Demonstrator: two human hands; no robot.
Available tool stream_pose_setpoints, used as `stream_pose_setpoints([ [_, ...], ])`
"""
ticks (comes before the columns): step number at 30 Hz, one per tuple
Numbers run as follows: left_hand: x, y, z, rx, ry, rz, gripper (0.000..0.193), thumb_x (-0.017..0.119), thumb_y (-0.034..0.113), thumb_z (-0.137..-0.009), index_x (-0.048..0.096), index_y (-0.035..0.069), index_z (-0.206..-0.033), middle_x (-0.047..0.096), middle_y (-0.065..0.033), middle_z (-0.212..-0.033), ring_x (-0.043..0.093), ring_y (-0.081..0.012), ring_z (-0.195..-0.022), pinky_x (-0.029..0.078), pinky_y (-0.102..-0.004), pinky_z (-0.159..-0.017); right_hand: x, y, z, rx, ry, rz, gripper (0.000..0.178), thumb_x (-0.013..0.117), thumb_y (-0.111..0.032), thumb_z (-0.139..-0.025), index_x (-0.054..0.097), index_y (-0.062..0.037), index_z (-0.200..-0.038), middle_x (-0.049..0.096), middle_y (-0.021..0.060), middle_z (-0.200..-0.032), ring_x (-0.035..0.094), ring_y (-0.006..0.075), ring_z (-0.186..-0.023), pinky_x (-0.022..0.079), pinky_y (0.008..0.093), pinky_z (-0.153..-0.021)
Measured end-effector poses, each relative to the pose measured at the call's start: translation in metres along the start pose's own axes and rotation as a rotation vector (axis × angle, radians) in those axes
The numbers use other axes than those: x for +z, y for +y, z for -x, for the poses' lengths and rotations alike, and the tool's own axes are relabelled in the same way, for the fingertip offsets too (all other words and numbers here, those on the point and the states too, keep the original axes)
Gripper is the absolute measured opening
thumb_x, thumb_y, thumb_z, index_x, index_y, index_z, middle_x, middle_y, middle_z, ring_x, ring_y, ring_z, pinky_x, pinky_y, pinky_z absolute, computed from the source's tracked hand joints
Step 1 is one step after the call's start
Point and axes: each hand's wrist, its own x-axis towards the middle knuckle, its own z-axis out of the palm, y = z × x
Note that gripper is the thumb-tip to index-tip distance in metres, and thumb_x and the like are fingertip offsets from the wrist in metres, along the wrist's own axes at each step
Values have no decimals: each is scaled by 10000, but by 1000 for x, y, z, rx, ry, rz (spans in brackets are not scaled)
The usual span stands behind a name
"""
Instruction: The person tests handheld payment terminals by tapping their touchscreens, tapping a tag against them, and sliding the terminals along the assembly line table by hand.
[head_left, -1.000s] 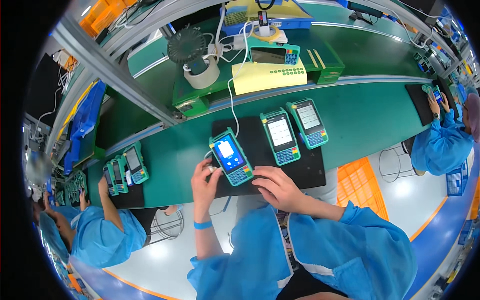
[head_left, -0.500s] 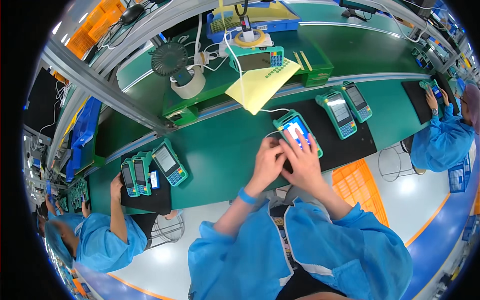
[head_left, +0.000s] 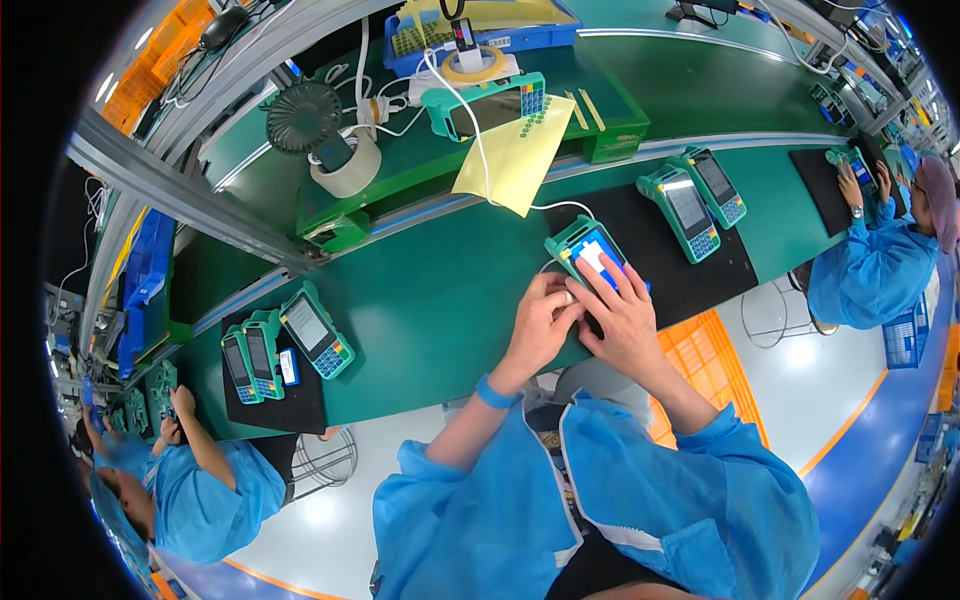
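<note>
Green casing frames the lit card machine (head_left: 573, 241) in front of you, at the left end of the black mat (head_left: 706, 290) on the workbench (head_left: 420, 320). Your right hand (head_left: 626, 322) spreads over its lower part, fingers extended and grasping nothing; the fingertips lie over the blue-and-white screen, though firm contact cannot be confirmed. Your left hand (head_left: 542, 322) is curled at the machine's left side, thumb and fingers drawn together near a small white piece (head_left: 569, 298); whether they pinch it, you cannot tell from this view. A white cable (head_left: 566, 204) loops toward the machine's upper end. To its right, a second card machine (head_left: 685, 216) and a third card machine (head_left: 717, 186) lie side by side, partly overlapping in view.

The step in hand appears to be finger work on the lit screen, with your left hand attending to the side. The next move probably calls for a light, accurate touch, with the casing steadied and the cable slack.
</note>
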Motion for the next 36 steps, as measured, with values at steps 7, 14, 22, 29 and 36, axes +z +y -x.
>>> stream_pose_setpoints([
  [7, -54, -3, 20, -210, 104, 147, 135, 677, 75, -972, 737, -45, -986, 640, -98, -1154, 712, -150, -814, 593, -247, -548, -1, -3, 15, 201, 9, 76, 805, 774, -361, -756, 533, -95, -1477, 410, 133, -1615, 307, 386, -1524, 222, 564, -1217],
  [14, -189, -11, 89, -325, 578, 164, 201, 631, 208, -1054, 712, 28, -1018, 707, -40, -895, 511, -37, -575, 337, -195, -478, 2, 5, 10, 250, 61, 104, 925, 804, -334, -707, 461, -63, -1523, 334, 178, -1646, 239, 414, -1547, 213, 592, -1209],
  [22, -313, -24, 197, 5, 1193, 209, 263, 508, 229, -1117, 634, -2, -1115, 670, -90, -1102, 402, -32, -602, 266, -195, -462, 9, 98, 11, 327, 139, 353, 1043, 810, -366, -675, 385, -120, -1595, 280, 163, -1689, 238, 382, -1562, 196, 591, -1234],
  [29, -416, -43, 235, -15, 1347, -68, 293, 507, 221, -1113, 625, -46, -1129, 684, -172, -1233, 671, -216, -1101, 530, -329, -1012, -12, 239, 24, 260, 226, 510, 908, 782, -330, -802, 386, -154, -1600, 323, 86, -1690, 248, 337, -1575, 233, 586, -1226],
  [36, -537, -113, 268, -301, 1196, -798, 379, 555, 332, -1081, 729, -3, -1043, 745, -146, -960, 689, -221, -893, 519, -363, -812, -6, 242, -28, 100, 268, 387, 743, 695, -72, -796, 490, -77, -1511, 476, 209, -1555, 415, 426, -1454, 305, 532, -1208],
])
